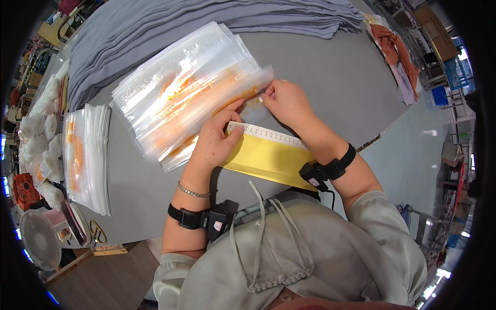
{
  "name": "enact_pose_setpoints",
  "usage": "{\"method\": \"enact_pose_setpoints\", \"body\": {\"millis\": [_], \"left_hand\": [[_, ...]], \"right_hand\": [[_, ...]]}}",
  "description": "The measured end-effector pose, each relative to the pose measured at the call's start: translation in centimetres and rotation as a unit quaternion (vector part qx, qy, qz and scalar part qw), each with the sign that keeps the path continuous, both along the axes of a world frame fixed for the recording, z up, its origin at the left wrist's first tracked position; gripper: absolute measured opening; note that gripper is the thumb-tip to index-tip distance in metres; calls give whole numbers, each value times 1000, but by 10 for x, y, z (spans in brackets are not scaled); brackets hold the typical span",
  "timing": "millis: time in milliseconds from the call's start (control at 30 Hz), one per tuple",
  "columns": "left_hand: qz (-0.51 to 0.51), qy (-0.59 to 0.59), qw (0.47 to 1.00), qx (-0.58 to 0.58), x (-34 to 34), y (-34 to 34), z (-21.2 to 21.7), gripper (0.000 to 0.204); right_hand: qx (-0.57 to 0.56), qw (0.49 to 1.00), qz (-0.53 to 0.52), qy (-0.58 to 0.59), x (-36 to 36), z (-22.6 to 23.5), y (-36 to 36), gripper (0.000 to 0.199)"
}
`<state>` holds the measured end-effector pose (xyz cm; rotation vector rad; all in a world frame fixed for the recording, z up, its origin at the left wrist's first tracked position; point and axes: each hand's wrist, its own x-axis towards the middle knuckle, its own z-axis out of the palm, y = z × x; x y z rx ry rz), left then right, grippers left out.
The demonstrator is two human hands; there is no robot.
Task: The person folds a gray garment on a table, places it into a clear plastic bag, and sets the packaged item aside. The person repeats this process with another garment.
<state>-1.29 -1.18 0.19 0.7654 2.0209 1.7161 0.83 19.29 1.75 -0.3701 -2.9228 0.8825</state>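
A stack of clear plastic bags (181, 98) with orange print lies spread on the grey table. My right hand (289, 103) is closed in a pinch at the right corner of the top bags, whose edge lifts slightly there. A small pale bit shows at its fingertips, too small to name. My left hand (217, 139) rests at the near edge of the stack, forefinger against the bags. Its thumb presses the left end of a yellow sheet (268, 160) with a white strip of small printed marks. The sheet lies under my forearms, near the table's front edge.
Folded grey-blue cloth (206, 20) lines the far side of the table (320, 67). Another bag stack (88, 160) lies left, beside bundled white plastic (44, 139). Scissors (97, 231) and a fan (40, 240) are at lower left; rust-coloured cloth (395, 49) lies far right.
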Motion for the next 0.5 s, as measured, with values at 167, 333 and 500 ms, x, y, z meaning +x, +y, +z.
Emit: {"method": "enact_pose_setpoints", "body": {"millis": [167,333,500], "left_hand": [[-5,5,1000,10,-1,0,-2,10],[-1,8,1000,2,-1,-1,-5,10],[10,11,1000,-19,0,1,0,10]], "right_hand": [[44,998,34,30,5,2,6,18],[41,966,216,134,14,8,41,13],[120,925,318,168,12,4,48,7]]}}
